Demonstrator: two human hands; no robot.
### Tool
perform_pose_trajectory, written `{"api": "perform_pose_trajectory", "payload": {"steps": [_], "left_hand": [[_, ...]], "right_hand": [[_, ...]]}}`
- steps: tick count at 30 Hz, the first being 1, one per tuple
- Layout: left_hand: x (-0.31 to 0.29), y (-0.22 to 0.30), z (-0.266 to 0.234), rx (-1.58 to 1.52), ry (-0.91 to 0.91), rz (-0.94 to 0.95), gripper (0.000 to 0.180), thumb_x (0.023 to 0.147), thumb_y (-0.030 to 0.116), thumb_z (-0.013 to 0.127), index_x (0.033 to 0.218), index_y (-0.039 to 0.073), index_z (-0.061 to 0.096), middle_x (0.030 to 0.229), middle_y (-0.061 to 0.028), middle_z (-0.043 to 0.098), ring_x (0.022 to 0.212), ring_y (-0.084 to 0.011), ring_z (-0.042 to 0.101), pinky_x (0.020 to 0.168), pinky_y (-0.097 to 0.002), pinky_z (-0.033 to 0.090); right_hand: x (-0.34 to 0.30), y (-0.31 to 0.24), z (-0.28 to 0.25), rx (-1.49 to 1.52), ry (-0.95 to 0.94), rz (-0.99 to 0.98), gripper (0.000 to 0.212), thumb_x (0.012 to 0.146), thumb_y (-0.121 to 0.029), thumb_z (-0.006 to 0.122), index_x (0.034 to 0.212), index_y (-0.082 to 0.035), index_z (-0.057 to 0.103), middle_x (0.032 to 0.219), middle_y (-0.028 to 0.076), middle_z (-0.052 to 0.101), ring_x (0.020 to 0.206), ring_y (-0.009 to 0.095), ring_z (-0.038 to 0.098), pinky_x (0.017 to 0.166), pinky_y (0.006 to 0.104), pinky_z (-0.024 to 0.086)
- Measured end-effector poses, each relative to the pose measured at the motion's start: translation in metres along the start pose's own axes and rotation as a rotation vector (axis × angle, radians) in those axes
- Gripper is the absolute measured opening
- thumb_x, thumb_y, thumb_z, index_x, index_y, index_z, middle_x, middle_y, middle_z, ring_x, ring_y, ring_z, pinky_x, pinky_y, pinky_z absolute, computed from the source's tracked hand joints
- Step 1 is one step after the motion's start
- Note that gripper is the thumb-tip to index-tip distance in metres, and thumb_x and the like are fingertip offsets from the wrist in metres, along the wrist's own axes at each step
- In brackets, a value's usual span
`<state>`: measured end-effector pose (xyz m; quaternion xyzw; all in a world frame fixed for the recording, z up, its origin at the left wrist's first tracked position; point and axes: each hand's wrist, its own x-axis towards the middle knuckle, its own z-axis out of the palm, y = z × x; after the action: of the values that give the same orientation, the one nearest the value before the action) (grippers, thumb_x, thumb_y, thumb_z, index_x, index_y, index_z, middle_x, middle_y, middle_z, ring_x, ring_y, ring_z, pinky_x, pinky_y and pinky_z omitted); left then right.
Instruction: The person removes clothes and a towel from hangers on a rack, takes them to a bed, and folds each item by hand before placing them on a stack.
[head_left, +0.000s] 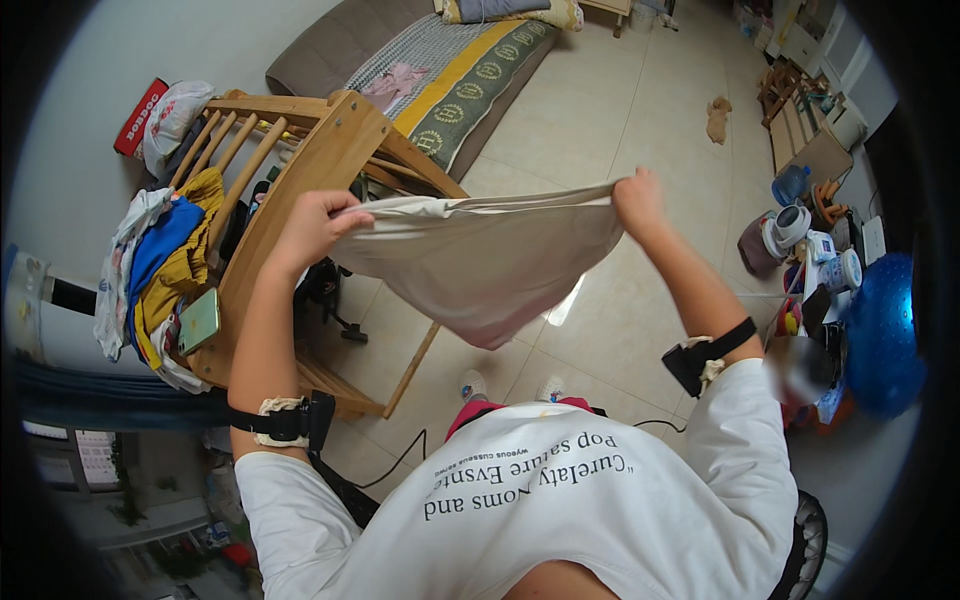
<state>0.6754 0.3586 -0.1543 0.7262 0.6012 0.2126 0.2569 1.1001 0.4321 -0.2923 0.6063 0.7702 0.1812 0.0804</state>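
Note:
A light beige piece of cloth point(485, 255) is stretched in the air in front of me; its exact kind does not show. My left hand point(315, 228) pinches one end of its upper edge, thumb and fingers closed on the fabric. At the other end, my right hand point(638, 203) is closed round the opposite corner, slightly higher. Between them the edge runs nearly straight, with folds along it, and the lower part sags to a rounded point above the tiled floor.
Left of me stands a wooden slatted frame point(290, 190) with clothes point(165, 270) draped over it and a green phone point(200, 320) on top. Beyond is a sofa bed point(470, 90). At right are a blue ball point(885, 335) and a water jug point(790, 185); a stuffed toy point(718, 120) lies on the floor.

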Motion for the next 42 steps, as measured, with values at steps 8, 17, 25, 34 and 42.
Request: {"api": "perform_pose_trajectory", "payload": {"steps": [8, 17, 25, 34, 42], "left_hand": [[0.018, -0.054, 0.015, -0.023, 0.504, 0.173, 0.022, 0.085, 0.019, 0.06, 0.077, -0.002, 0.06, 0.061, -0.008, 0.054, 0.057, -0.0125, 0.047, 0.055, -0.0278, 0.038], [0.021, -0.049, 0.063, -0.233, 0.478, 0.172, 0.016, 0.087, 0.004, 0.047, 0.099, 0.002, 0.057, 0.085, -0.0089, 0.063, 0.079, -0.018, 0.059, 0.072, -0.0287, 0.045], [0.032, -0.013, 0.113, 0.104, 0.413, 0.037, 0.021, 0.081, 0.005, 0.046, 0.099, 0.008, 0.056, 0.094, -0.0132, 0.061, 0.089, -0.0324, 0.058, 0.075, -0.0397, 0.046], [0.029, 0.072, 0.2, -0.835, 0.23, 0.265, 0.048, 0.076, 0.011, 0.064, 0.12, 0.005, 0.046, 0.114, -0.0088, 0.049, 0.097, -0.0159, 0.052, 0.075, -0.0268, 0.048], [0.014, 0.124, 0.136, -0.807, 0.192, 0.401, 0.024, 0.081, 0.009, 0.062, 0.102, 0.0, 0.055, 0.083, -0.0033, 0.059, 0.071, -0.0098, 0.053, 0.068, -0.0253, 0.044]], "right_hand": [[-0.028, 0.035, -0.134, 0.821, 0.266, -0.663, 0.011, 0.057, -0.002, 0.06, 0.066, 0.0, 0.055, 0.068, 0.008, 0.054, 0.08, 0.024, 0.054, 0.081, 0.0351, 0.043], [-0.041, 0.037, -0.167, 2.102, -0.253, -0.3, 0.007, 0.073, -0.005, 0.056, 0.079, -0.004, 0.053, 0.077, 0.0, 0.055, 0.071, 0.008, 0.052, 0.068, 0.0246, 0.043], [-0.037, 0.03, -0.183, 2.496, -0.438, -0.385, 0.025, 0.073, -0.01, 0.057, 0.096, -0.001, 0.051, 0.089, 0.011, 0.059, 0.083, 0.021, 0.06, 0.077, 0.034, 0.049], [-0.04, -0.008, -0.19, 2.469, -0.302, -0.526, 0.041, 0.082, -0.014, 0.054, 0.122, -0.003, 0.047, 0.109, 0.005, 0.055, 0.098, 0.014, 0.054, 0.079, 0.0269, 0.046], [-0.061, -0.021, -0.174, 1.666, -0.02, -0.55, 0.048, 0.085, -0.017, 0.054, 0.128, -0.002, 0.04, 0.125, 0.012, 0.038, 0.111, 0.02, 0.045, 0.088, 0.0307, 0.042]]}}
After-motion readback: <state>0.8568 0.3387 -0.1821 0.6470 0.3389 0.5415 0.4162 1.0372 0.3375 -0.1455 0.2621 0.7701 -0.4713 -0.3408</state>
